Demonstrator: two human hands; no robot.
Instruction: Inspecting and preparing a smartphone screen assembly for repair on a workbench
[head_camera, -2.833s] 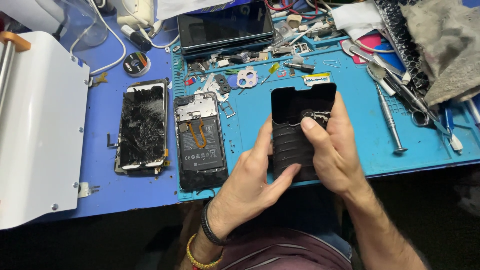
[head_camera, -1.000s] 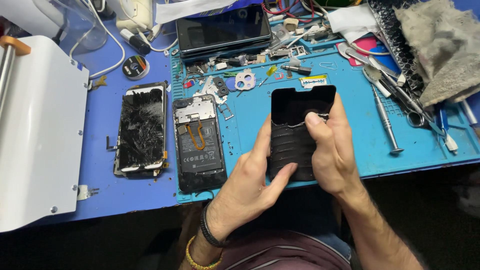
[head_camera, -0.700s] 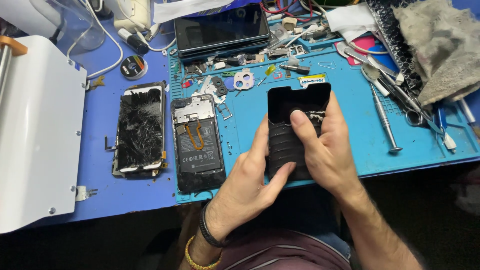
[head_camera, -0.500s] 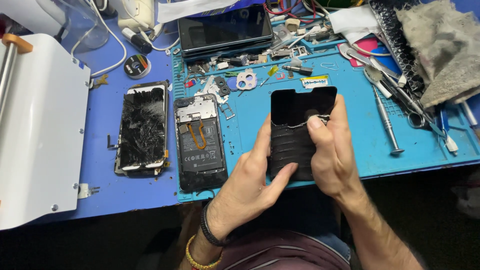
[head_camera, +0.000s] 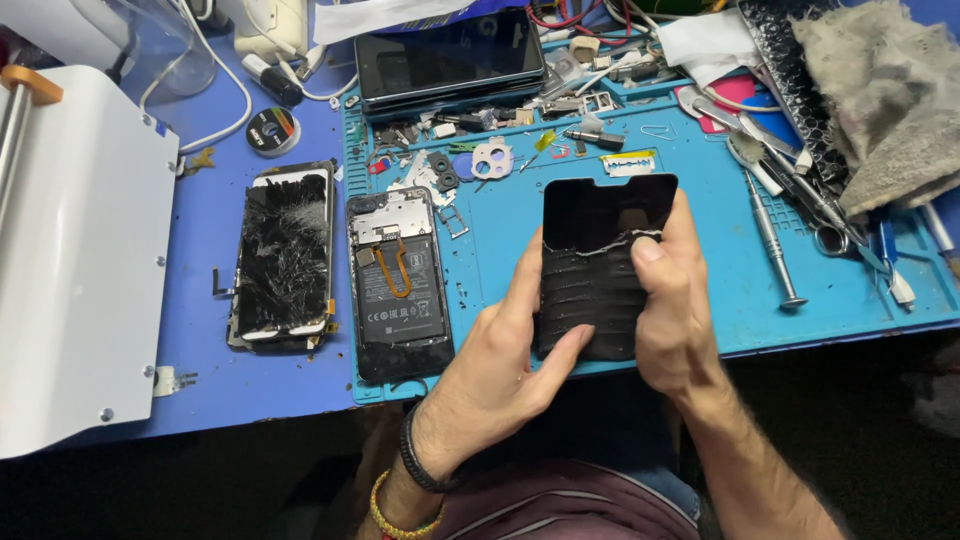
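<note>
Both my hands are on a dark phone panel (head_camera: 600, 275), held up over the near edge of the blue work mat (head_camera: 700, 240). Lower part of the panel is ridged with strips of black residue; upper part is smooth and glossy, with a small notch in the top edge.

My left hand (head_camera: 500, 360) grips the panel from the left side: thumb along its left edge, fingers curled under the bottom corner, closed on it. My right hand (head_camera: 675, 310) clasps the right edge, thumb pressed flat on the face just where the ridged part meets the smooth part, beside a thin pale strip lifted there. Cannot tell whether the thumb pinches that strip or only rests by it.

On the mat's left side, near edge, lies an opened phone (head_camera: 398, 285), back off, battery and an orange flex cable showing. Just left of it, off the mat on the blue worktop (head_camera: 200, 390), a phone with a shattered screen (head_camera: 283, 255). A white machine (head_camera: 80, 270) fills the worktop's left edge.

Far edge of the mat: a dark tablet (head_camera: 450, 55), loose small parts and screws below it. Right side of the mat: a screwdriver (head_camera: 772, 240), tweezers and a grey rag (head_camera: 880, 90) at the far right corner.
</note>
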